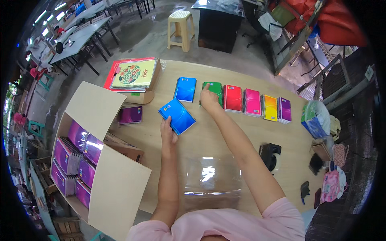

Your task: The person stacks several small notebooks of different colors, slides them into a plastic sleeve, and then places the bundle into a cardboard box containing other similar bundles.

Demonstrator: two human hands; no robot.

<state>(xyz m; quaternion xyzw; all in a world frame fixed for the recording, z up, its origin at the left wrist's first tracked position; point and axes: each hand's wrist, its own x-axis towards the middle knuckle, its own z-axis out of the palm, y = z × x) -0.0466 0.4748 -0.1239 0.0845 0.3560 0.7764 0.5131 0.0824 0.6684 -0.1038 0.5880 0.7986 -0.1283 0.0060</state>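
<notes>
My left hand [167, 130] grips a blue spiral notebook [179, 116] by its lower left edge, tilted over the table. My right hand [209, 99] reaches across to a green spiral notebook [216, 89], its fingers closed on the left, wire-bound side and one finger lying along the cover. Left of that rests another blue notebook [185, 89]. To its right, a row continues with a red notebook [233, 99], a pink notebook [252, 102], a yellow notebook [269, 107] and a stack of purple notebooks [284, 109].
A cardboard box [116, 188] packed with purple notebooks stands at left, flaps spread. Larger notebooks [134, 74] lie behind it; one purple notebook [130, 115] lies nearby. Clear plastic [213, 176] is in front of me. A tape dispenser [267, 152] and plastic bags [316, 116] are at right.
</notes>
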